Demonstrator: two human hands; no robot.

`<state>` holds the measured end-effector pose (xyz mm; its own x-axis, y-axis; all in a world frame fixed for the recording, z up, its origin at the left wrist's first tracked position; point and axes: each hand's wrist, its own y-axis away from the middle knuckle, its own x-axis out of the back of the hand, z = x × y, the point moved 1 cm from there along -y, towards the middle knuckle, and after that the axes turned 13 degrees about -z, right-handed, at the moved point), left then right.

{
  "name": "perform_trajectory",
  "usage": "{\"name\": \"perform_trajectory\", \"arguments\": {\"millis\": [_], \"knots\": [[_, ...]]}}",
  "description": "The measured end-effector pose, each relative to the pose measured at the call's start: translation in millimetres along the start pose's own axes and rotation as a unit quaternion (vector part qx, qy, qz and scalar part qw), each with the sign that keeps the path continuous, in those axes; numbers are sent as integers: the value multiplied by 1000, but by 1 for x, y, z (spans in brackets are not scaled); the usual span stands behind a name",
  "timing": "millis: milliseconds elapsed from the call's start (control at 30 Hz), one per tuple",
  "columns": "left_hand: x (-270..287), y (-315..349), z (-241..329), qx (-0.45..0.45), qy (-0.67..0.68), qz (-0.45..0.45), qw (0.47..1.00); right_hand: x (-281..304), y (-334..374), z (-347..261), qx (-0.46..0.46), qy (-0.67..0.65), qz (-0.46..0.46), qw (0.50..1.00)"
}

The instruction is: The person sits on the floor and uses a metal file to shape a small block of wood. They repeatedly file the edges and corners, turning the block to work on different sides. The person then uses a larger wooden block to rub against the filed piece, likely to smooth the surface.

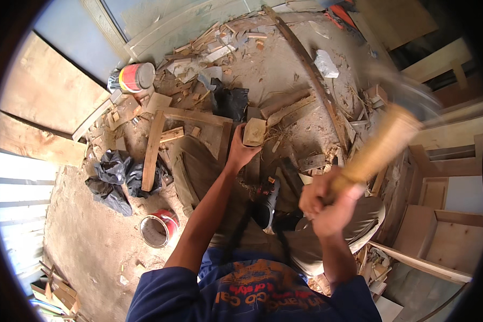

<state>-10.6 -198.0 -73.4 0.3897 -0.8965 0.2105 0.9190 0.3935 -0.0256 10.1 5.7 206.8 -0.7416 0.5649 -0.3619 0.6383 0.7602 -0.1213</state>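
My right hand (330, 205) is closed round the thick wooden handle of a hammer (382, 140), raised to the right. The hammer is smeared by motion, its dark head most of all. In front of me, my left hand (240, 153) grips a squared wooden block (255, 132) with its end face upward. The block's lower part is hidden by the hand. To the left of that hand lies a joined wooden frame (190, 116), with one leg pointing toward me. Several wood pieces lie just beyond the block.
A long dark beam (306, 67) crosses the littered floor. An open red can (159, 228) and crumpled black plastic (112, 180) lie at left. Another can (137, 77) lies on its side farther back. Wooden cabinet frames (440, 236) stand at right, near the hammer's side.
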Motion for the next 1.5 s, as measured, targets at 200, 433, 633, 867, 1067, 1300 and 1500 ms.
{"name": "perform_trajectory", "arguments": {"millis": [200,433,633,867,1067,1300,1500], "knots": [[4,-12,10,3,38,16,999,66,11,114,37,522,-47,851],[17,-5,-24,-5,37,15,999,27,-13,25,-210,128,55,968],[1,-6,-3,-21,33,10,999,27,-28,39,113,97,-125,981],[11,0,-23,-42,-15,17,999,68,6,100,-303,197,1,932],[10,-2,-6,11,52,-18,998,20,-25,-22,122,-35,-58,990],[4,-4,-3,-38,28,5,999,60,18,125,-314,218,-47,923],[11,1,2,19,-5,-9,1000,2,-2,2,-99,34,9,994]]}}
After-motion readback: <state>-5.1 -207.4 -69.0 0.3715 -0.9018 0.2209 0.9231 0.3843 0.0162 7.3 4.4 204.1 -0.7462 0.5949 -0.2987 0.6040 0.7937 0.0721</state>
